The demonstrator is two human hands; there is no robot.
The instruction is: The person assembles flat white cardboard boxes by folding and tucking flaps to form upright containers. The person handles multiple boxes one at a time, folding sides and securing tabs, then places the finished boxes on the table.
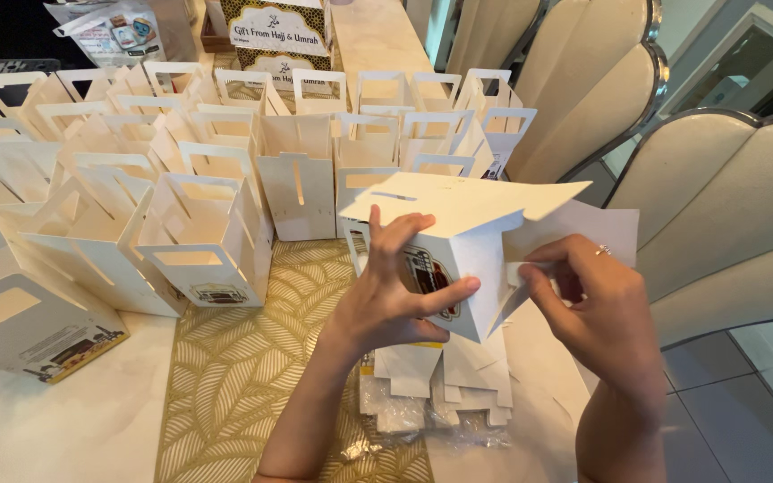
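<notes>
A white cardboard gift box [471, 246], partly folded with its flaps spread wide, is held in the air over the table's right edge. My left hand [391, 295] grips its front panel, thumb on the corner by a printed emblem. My right hand [597, 309] pinches a side flap from the right; a ring shows on one finger. Under the box lies a stack of flat white box blanks [440, 380] on a clear plastic wrapper.
Several assembled white boxes [208, 237] with handle cut-outs stand in rows across the left and back of the table. A gold patterned runner [243, 376] runs down the middle. Printed cartons [279, 31] stand at the back. Cream upholstered chairs [726, 206] stand to the right.
</notes>
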